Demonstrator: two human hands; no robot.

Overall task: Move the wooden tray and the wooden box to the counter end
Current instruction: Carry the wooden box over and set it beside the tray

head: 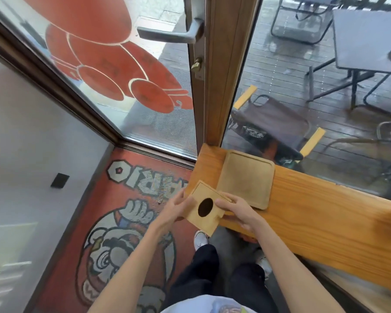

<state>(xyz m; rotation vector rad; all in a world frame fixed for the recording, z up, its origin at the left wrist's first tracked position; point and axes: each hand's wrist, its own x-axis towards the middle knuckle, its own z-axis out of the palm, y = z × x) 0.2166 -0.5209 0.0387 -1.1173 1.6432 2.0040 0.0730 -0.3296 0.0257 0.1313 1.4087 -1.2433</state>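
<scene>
Both hands, left hand [176, 207] and right hand [237, 211], pinching the wooden box [207, 210] by opposite sides, tilted over the counter [325, 220] end, probably for setting down beside the wooden tray [246, 179] already lying there.

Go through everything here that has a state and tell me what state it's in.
wooden tray: flat on the counter end, empty.
wooden box: held tilted over the counter's edge, not set down.
left hand: gripping the box.
right hand: gripping the box.
glass door: closed.

Tray [246, 179] on counter [325, 211] end; box [207, 208] left, overhanging edge.
</scene>
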